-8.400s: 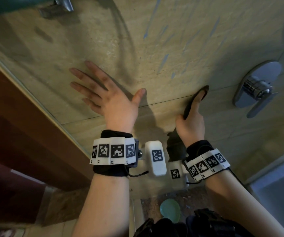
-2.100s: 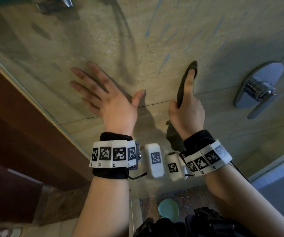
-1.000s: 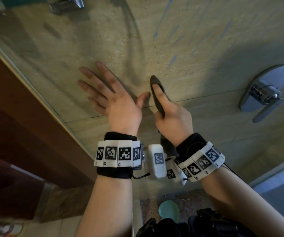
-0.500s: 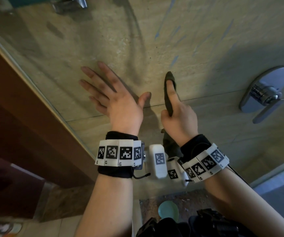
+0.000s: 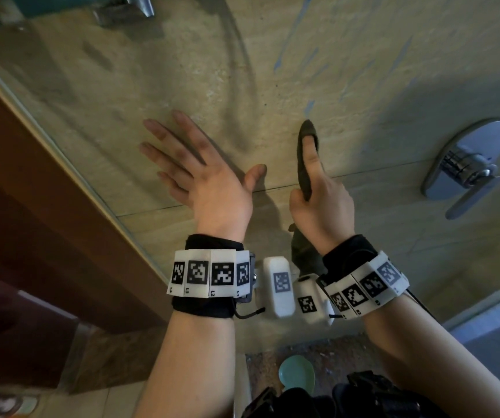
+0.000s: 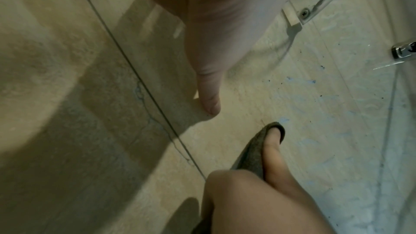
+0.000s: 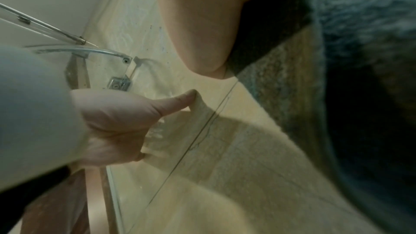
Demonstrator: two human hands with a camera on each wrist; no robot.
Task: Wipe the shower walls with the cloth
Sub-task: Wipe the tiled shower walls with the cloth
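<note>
No legible words, brands or numbers were found in any view. Only black-and-white square code markers were seen, printed on the white band (image 5: 209,274) worn at the left wrist, on the white band (image 5: 366,286) at the right wrist, and on the two white camera housings (image 5: 282,285) between them. Tiny characters were noted beneath the markers, but they were too small to be read.

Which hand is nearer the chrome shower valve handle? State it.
Right. The right hand, holding the cloth, is beside the handle; the left hand lies flat farther left.
</note>
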